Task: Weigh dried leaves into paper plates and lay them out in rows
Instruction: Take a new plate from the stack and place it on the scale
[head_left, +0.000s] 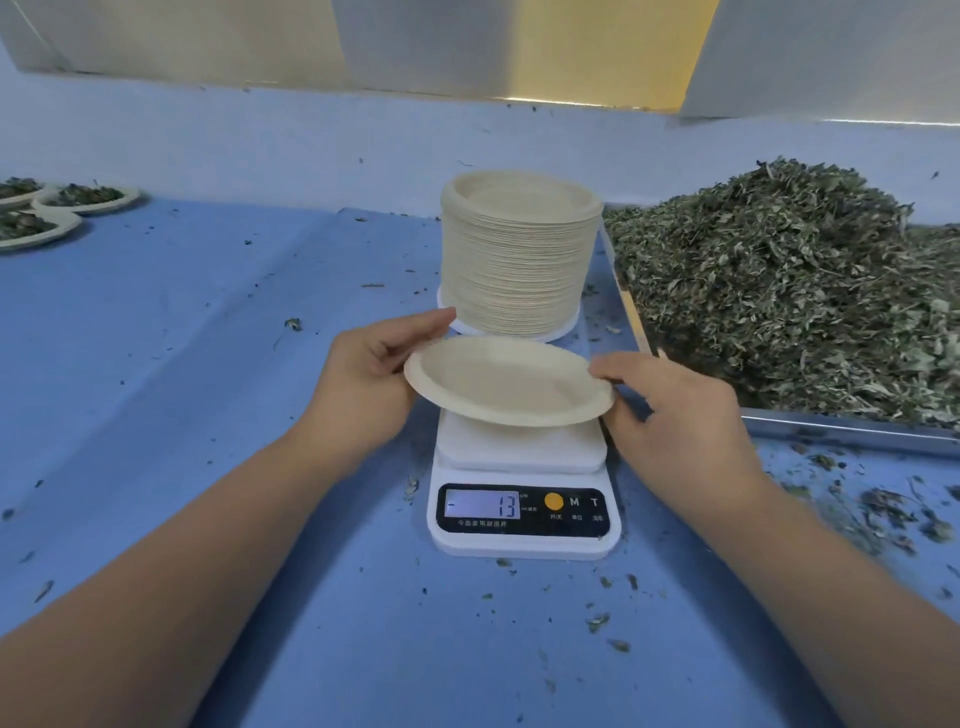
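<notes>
Plate (506, 382) is empty, held betw. both my hands right over the scale's (522, 493) white platform; can't tell if it touches the platform. L hand (363, 374) grips the left rim, thumb on the edge, fingers curled behind it, index stretched out twd the far side. R hand (675, 410) pinches the right rim, thumb on top, other fingers tucked under. Both forearms are bare and come in from the near corners, wrists angled inward.

Scale display reads -13. Just behind the scale stands a tall stack (519, 260) of the same plates, upright, on a white round base. To the right is a big heap of dried leaves (779, 291) on a metal tray (841, 431); the heap's left edge is near the stack. At far left, well apart, are several filled plates (88, 197), rims touching. All of it sits on a blue cloth (208, 364) with leaf bits scattered about, most of them near right.
</notes>
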